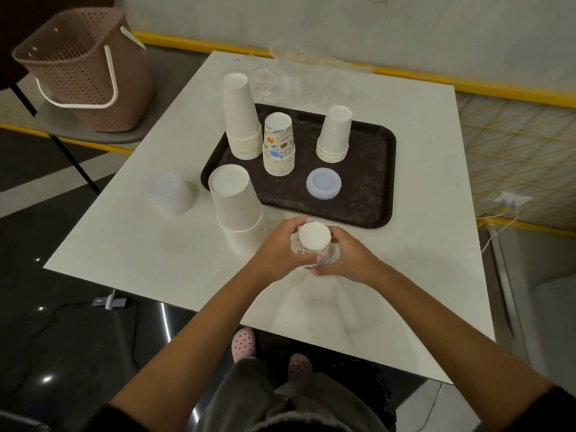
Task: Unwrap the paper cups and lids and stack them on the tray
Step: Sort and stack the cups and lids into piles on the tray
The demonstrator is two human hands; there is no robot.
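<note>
Both hands met near the middle of the white square surface (405, 213), just short of the near rim of the dark rectangular plastic tray (358, 169). The left hand (277, 244) and the right hand (349, 257) each had their grip clamped on opposite sides of an upturned stack of patterned paper cups (314, 241); whether it touched the surface could not be told. Just left of the left hand, off the tray, stood one wide upturned stack of plain white paper cups (237, 207), and further left one pale, hazy cup-shaped stack (170, 193), too blurred to tell what it was. On the tray stood three upturned cup stacks: a tall white stack (241, 120) at the far left, a second patterned stack (279, 145) just beside it, and a short white stack (335, 135) to the right, well apart. One low pile of bluish translucent round lids (323, 183) lay nearer, on the tray's right half. Crumpled clear plastic wrapping (290, 70) lay at the far edge of the surface. Far left, a brown perforated plastic basket with white handles (81, 70) sat on a separate grey side table (124, 138). Two pink clogs (244, 344) showed under the near edge.
</note>
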